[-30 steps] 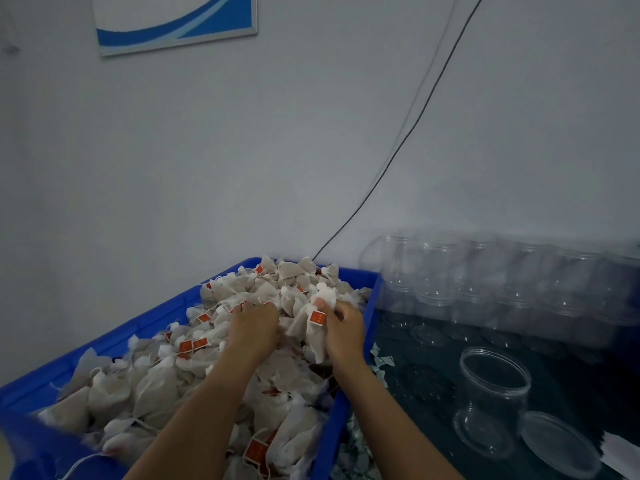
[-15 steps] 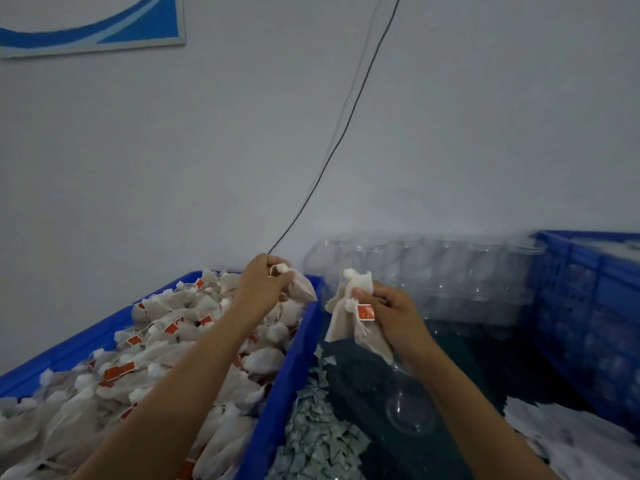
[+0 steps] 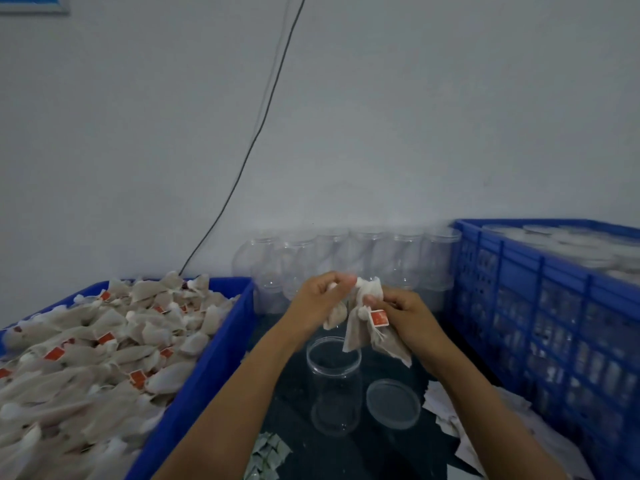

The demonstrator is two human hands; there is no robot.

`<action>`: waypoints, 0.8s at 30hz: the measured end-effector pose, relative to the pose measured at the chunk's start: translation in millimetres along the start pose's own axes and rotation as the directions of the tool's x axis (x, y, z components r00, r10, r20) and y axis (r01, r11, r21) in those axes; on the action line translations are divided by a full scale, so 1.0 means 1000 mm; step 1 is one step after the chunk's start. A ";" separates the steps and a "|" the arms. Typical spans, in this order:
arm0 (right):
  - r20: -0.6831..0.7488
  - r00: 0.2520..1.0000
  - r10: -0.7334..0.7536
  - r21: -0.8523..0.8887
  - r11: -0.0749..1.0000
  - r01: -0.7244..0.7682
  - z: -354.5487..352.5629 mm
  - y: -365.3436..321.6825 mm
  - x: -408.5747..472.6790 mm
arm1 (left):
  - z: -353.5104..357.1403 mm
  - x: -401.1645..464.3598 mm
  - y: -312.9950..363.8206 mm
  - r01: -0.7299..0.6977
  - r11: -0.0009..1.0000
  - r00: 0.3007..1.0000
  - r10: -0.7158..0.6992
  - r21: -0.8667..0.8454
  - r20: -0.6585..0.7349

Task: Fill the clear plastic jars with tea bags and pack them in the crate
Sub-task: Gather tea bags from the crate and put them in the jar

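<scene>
An open clear plastic jar (image 3: 333, 382) stands on the dark table, its clear lid (image 3: 393, 403) lying flat just to its right. Above the jar's mouth my left hand (image 3: 320, 299) pinches a tea bag (image 3: 335, 315), and my right hand (image 3: 403, 315) grips a bunch of tea bags (image 3: 370, 336) with a red tag showing. The two hands nearly touch. A blue tub (image 3: 204, 386) on the left is heaped with loose tea bags (image 3: 86, 355). The blue slatted crate (image 3: 540, 306) on the right holds filled jars with lids.
A row of empty clear jars (image 3: 346, 261) lines the wall behind my hands. Small paper scraps (image 3: 266, 455) lie on the table near the front, and white paper sheets (image 3: 446, 410) lie by the crate. A black cable (image 3: 249, 150) runs down the wall.
Both hands lifted tea bags out of the blue tub and carried them right, over the open jar. My view swung right, bringing the crate into sight.
</scene>
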State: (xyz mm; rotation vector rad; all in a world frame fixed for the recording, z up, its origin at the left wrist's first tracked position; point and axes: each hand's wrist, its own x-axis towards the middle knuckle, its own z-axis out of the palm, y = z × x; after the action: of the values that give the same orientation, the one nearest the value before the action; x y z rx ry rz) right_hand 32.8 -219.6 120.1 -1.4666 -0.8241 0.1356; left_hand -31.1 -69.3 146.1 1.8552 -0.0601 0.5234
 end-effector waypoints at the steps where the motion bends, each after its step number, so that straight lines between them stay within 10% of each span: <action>1: 0.008 1.000 0.001 -0.007 1.000 -0.001 -0.002 0.002 0.001 | 0.001 0.002 -0.004 -0.019 1.000 1.000 0.020 -0.008 0.010; 24: 0.030 0.998 0.057 0.213 0.975 -0.062 0.023 0.032 0.015 | -0.007 0.005 -0.051 -0.080 0.989 0.984 0.059 -0.125 -0.166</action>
State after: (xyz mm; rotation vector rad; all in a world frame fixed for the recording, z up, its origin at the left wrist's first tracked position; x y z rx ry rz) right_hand 43.8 -187.7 94.8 -1.2882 -0.7607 0.2791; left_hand -13.7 -43.9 104.0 1.6809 -0.0495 0.7016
